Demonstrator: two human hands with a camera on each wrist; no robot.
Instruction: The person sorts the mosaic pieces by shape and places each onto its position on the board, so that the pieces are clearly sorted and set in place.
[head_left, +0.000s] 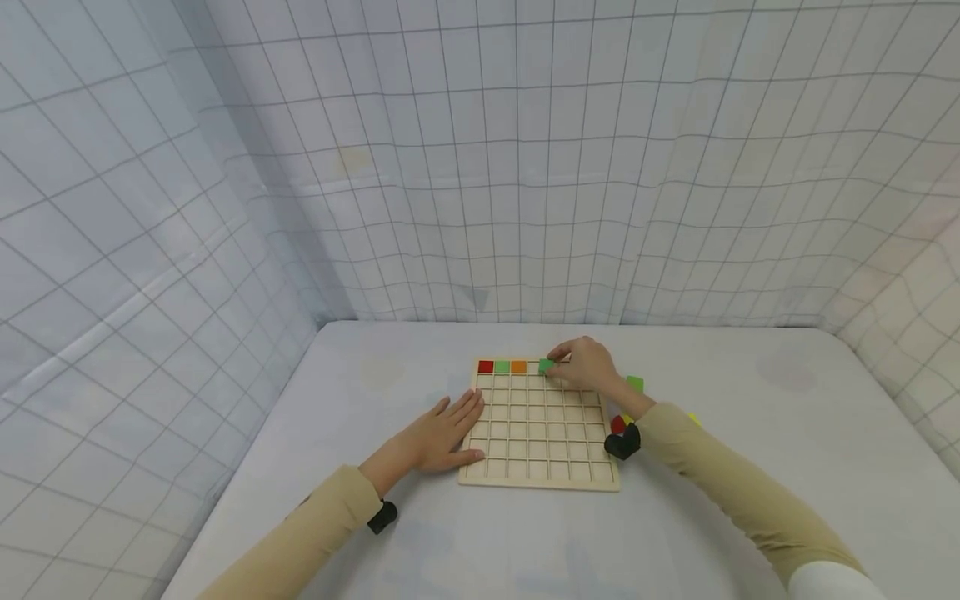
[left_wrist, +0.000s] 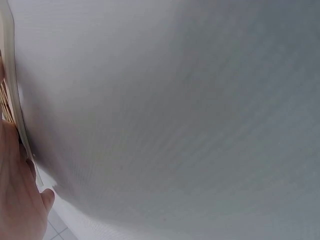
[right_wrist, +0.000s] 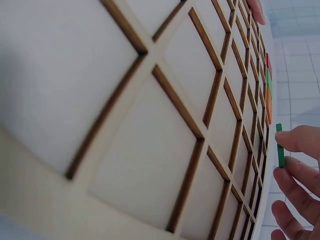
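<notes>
A pale wooden grid board point(head_left: 517, 433) lies on the white table. Red point(head_left: 486, 367), light green point(head_left: 502, 367) and orange point(head_left: 518, 367) square tiles sit side by side in its far row, from the left corner. My right hand point(head_left: 588, 365) pinches a green tile point(right_wrist: 280, 145) between thumb and fingers over that same row, to the right of the orange one. In the right wrist view the tile is held on edge, apart from the board. My left hand point(head_left: 442, 435) lies flat with straight fingers across the board's left edge.
Beside the board's right edge, partly behind my right forearm, lie a green piece point(head_left: 635, 383), a red piece point(head_left: 618, 424) and yellow pieces point(head_left: 694, 418). Grid-patterned cloth point(head_left: 525, 167) hangs behind the table and at both sides.
</notes>
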